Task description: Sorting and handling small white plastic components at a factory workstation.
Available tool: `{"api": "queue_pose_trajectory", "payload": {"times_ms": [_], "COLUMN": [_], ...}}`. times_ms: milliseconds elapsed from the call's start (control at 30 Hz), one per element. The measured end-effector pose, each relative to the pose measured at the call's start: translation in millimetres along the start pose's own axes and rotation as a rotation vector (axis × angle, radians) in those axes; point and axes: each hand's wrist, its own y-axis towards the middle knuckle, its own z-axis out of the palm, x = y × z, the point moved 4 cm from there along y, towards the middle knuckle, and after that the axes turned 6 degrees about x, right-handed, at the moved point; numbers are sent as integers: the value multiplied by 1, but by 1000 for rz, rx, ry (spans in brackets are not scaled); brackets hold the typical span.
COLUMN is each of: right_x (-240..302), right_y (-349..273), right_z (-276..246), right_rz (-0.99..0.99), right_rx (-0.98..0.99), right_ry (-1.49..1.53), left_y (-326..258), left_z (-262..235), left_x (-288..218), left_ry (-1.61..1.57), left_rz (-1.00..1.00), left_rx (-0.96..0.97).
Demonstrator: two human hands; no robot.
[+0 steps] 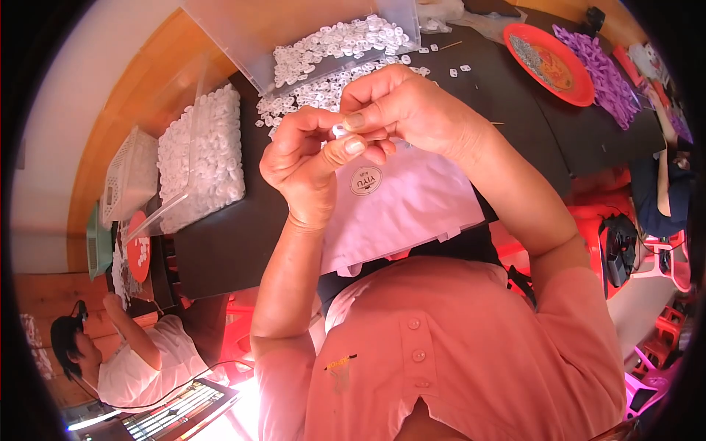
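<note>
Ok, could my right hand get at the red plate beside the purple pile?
Probably yes: mostly dark tabletop, with a couple of loose white pieces, lies between your right hand and the red plate. That hand is busy at a small white piece, though.

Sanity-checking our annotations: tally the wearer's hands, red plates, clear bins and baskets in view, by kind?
Hands: 2 (left hand, right hand)
Red plates: 2
Clear bins: 2
Baskets: 2
Total: 8

L hand: pinching | R hand: ditto, v. close to L | forearms: conv.
</note>
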Motion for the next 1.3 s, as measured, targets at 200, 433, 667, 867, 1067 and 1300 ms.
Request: {"api": "queue_pose_trajectory", "payload": {"times_ms": [200,433,667,867,1067,1300], "right_x": [6,-5,-3,-7,-11,-8], "right_y": [4,8,10,9,8,5], "right_z": [-7,-9,0,-1,5,10], "right_rz": [-179,-276,-301,-299,-290,-292], "right_rx": [-237,-436,-427,-464,-483,-482], "right_ry": [-261,-266,-312,-297,-166,-209], "left_y": [6,6,5,6,4,2], "left_z": [-5,-16,-19,-17,-14,-16], "left_x": [15,19,16,15,13,11], "left_ry": [-15,6,103,129,262,288], "left_rz": [-123,-251,-283,-259,-237,-170], "left_rx": [-143,-215,-203,-195,-186,-201]}}
